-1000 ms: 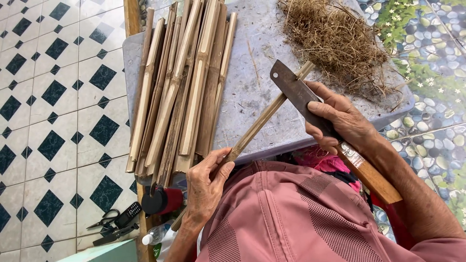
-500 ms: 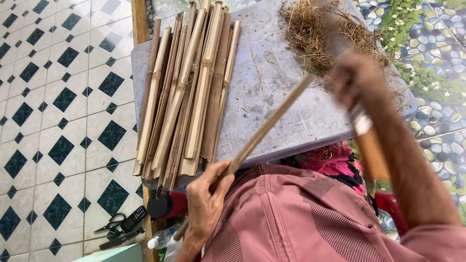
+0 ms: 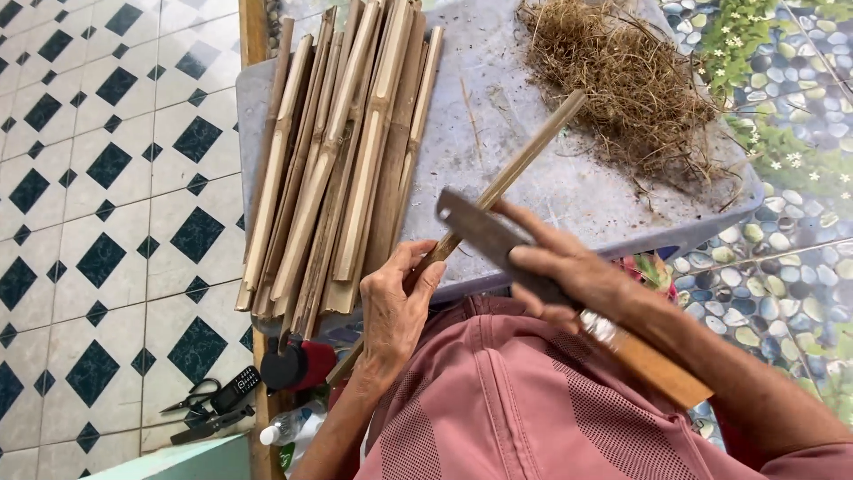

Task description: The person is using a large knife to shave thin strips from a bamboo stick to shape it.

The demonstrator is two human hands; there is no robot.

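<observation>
- A thin bamboo strip [image 3: 506, 182] is gripped at its lower end by the left hand [image 3: 397, 307], just below the middle of the frame; the fingers are closed around it.
- The strip is held slanted, its free end pointing toward the upper right, above the grey table top [image 3: 498, 107].
- A cleaver-like knife [image 3: 498, 244] is clasped in the right hand [image 3: 569, 276], right of centre, the fingers wrapped over the back of the dark blade.
- The wooden handle [image 3: 662, 369] of the knife is seen running toward the lower right, with a metal band where it meets the blade.
- The blade is laid against the strip just above the left hand; whether it is cut into the strip cannot be told.
- A bundle of split bamboo pieces [image 3: 342, 160] is laid lengthwise on the left part of the table, just beside the left hand.
- A heap of dry fibrous shavings [image 3: 626, 80] is seen in the upper right of the table.
- Scissors [image 3: 200, 396] and a small dark phone-like device [image 3: 235, 384] are seen on the tiled floor [image 3: 98, 222] at lower left, with a plastic bottle [image 3: 286, 428] near them.
</observation>
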